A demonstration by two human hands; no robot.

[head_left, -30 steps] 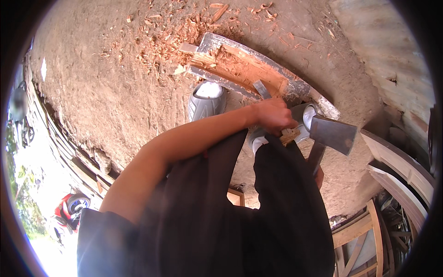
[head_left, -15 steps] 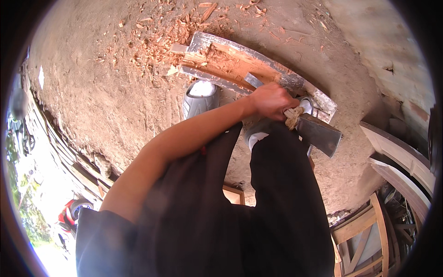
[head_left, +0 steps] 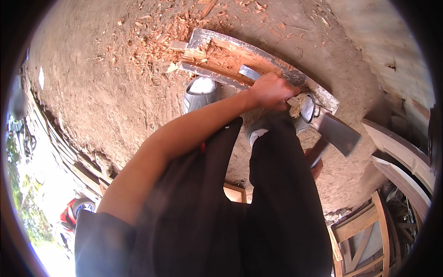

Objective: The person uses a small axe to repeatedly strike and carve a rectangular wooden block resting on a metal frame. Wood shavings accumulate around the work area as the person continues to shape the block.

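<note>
My left hand (head_left: 273,91) is closed around a chisel, whose flat metal blade (head_left: 249,72) points into the hollow of a long wooden piece (head_left: 221,53). That piece has worn, painted edges and freshly cut reddish wood inside. From my fist sticks out the chisel's frayed handle end (head_left: 296,105). Apart from it, to the right, is a hatchet (head_left: 339,134) with a broad dark head, slightly blurred. My right hand (head_left: 317,169) grips the hatchet's handle beside my right knee; my leg hides most of that hand.
Grey shoes (head_left: 200,94) are close against the wooden piece. Wood shavings (head_left: 161,53) litter the dirt floor at the far left. Wooden frames (head_left: 362,235) and curved boards (head_left: 401,161) lie at the right, near a pale wall (head_left: 387,51). A red motorcycle (head_left: 69,214) stands at the left.
The hatchet head has moved right, away from the chisel's frayed end, and my right hand has come into view. My left hand and the chisel have shifted slightly up and left.
</note>
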